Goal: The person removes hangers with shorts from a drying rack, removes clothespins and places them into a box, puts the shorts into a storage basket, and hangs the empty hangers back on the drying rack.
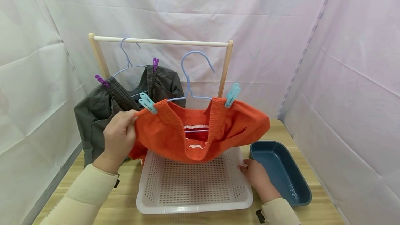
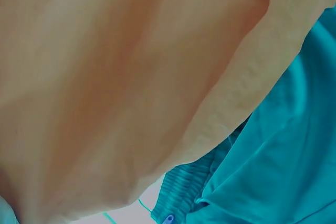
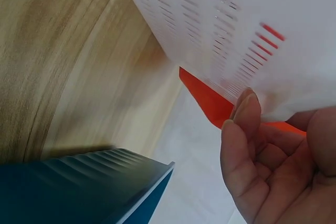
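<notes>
My left hand point(image 1: 120, 134) pinches the left edge of an orange pair of shorts point(image 1: 162, 138) with an elastic waistband. The shorts hang on a blue wire hanger point(image 1: 188, 79), held by a turquoise clothespin point(image 1: 147, 102) at one side and a second clothespin point(image 1: 232, 95) at the other. They are held up over a white perforated basket point(image 1: 193, 208), overlapping its back part. At the basket's right side, my right hand point(image 1: 257, 176) grips the rim; the right wrist view shows fingers point(image 3: 239, 150) and thumb around the basket edge. Fabric fills most of the left wrist view.
Behind on the left, a wooden rack point(image 1: 160, 41) carries a dark grey garment point(image 1: 100, 114) on another hanger point(image 1: 127, 58) with purple clothespins point(image 1: 155, 64). A dark blue bin point(image 1: 281, 169) stands right of the basket on the wooden table point(image 1: 323, 200). Pale curtains surround the table.
</notes>
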A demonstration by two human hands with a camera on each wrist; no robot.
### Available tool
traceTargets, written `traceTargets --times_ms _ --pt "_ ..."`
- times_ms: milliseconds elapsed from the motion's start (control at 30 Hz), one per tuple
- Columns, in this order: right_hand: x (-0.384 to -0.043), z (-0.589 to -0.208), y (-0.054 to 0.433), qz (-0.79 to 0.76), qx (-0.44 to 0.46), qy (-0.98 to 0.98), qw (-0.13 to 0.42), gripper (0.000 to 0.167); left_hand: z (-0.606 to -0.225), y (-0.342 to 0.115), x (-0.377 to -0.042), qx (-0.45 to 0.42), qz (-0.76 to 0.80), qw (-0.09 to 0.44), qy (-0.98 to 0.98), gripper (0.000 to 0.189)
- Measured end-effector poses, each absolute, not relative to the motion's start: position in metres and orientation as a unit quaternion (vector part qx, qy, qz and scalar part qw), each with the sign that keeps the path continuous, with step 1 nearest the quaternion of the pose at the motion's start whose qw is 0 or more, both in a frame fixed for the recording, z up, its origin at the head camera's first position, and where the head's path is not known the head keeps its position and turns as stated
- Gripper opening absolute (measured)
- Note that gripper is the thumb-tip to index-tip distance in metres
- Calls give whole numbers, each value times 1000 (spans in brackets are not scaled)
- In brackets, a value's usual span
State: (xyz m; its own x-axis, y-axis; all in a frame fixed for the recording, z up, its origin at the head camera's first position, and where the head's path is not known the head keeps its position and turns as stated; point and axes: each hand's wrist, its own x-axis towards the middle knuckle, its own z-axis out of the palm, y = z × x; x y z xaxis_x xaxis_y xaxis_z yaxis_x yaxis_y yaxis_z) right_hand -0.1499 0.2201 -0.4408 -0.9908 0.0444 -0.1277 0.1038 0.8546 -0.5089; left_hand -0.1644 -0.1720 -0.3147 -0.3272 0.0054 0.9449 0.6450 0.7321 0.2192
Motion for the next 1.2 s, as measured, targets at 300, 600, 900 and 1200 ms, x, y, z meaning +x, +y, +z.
traceTargets --times_ms 300,600,900,1200 --pt "-149 -439 221 -273 42 959 65 43 -328 -171 -162 -199 -291 513 -782 7" --pt "-148 -440 221 -279 32 959 47 39 -342 -169 -159 -191 -283 491 -802 9" --pt "-146 -440 224 -288 51 954 61 46 -351 -168 -157 -185 -279 476 -813 15" --pt "-142 -438 230 -287 55 955 61 49 -361 -169 -157 -182 -273 468 -821 16"
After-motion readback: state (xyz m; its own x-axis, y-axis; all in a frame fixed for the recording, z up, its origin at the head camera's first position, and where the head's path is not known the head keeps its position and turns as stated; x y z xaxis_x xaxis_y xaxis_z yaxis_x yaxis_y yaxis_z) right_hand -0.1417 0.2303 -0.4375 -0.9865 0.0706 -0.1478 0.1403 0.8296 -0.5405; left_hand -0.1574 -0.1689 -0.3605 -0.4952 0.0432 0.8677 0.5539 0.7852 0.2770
